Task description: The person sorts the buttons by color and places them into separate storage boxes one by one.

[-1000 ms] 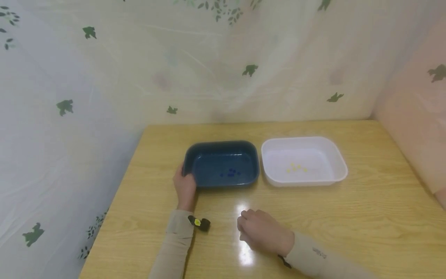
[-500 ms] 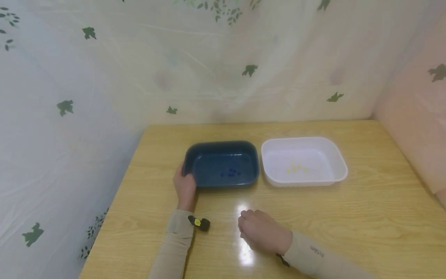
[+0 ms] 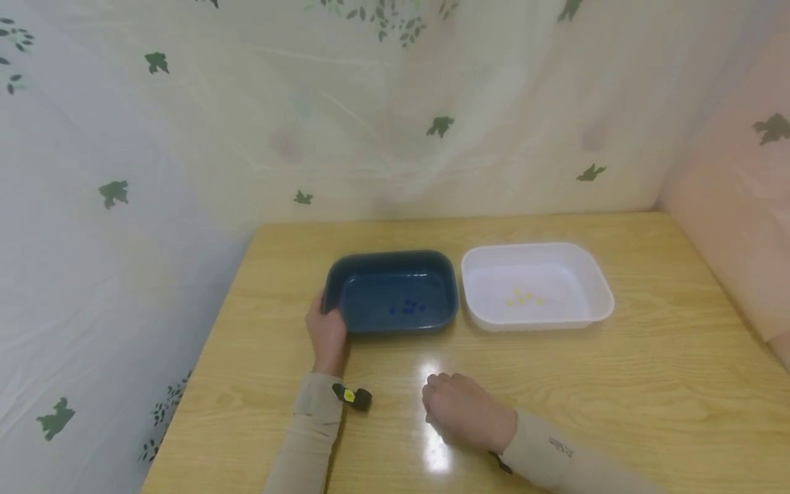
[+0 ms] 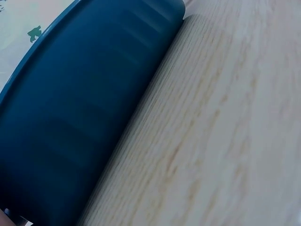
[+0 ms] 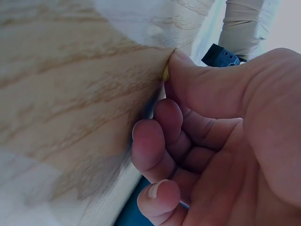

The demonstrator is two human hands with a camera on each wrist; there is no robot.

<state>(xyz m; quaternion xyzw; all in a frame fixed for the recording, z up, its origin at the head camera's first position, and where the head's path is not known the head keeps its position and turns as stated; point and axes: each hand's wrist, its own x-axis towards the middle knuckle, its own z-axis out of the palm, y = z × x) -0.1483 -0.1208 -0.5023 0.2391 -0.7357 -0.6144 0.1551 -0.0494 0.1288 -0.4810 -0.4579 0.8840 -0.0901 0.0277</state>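
Observation:
My left hand [image 3: 327, 333] grips the left end of a dark blue plastic tray [image 3: 345, 259], thumb at its near corner and fingers behind the wall. In the left wrist view the tray's outer side [image 4: 80, 99] fills the left, with the hand almost out of frame. Low over the table, in front of the trays, my right hand [image 3: 465, 412] has its fingers curled. The right wrist view shows a sliver of a small yellow piece [image 5: 165, 73] pinched at the thumb tip; its full shape is hidden. Several small blue pieces [image 3: 409, 307] lie inside the blue tray.
A white tray [image 3: 537, 324] stands just right of the blue one, holding several small yellow pieces [image 3: 521, 297]. Both rest on a wooden table [image 3: 666, 384]. Leaf-patterned sheeting [image 3: 370, 137] hangs behind and at both sides.
Almost nothing differs. The right forearm has drawn very slightly left, and the head view has shifted a little. The left hand keeps its grip on the blue tray.

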